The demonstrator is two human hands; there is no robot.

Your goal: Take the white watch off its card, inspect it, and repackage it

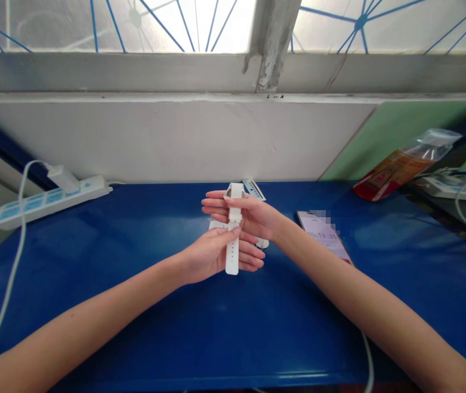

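Observation:
A white-strapped wristwatch (232, 256) is held upright above the middle of the blue table, its strap running toward me with a row of small holes. My right hand (259, 217) grips the upper part, thumb across the strap and fingers stretched out behind it. Lower down, my left hand (210, 248) pinches the strap under its thumb, with its fingers extended to the right behind it. The watch's face is mostly hidden. Behind the hands lie a small printed card (254, 189) and white items that are partly covered.
On the blue table (167, 338), a phone (325, 234) showing a timer lies right of my hands. A power strip (52, 201) with a plugged-in charger and white cable is at the left. A tilted plastic bottle (400, 166) rests at the back right. A wall and window stand behind.

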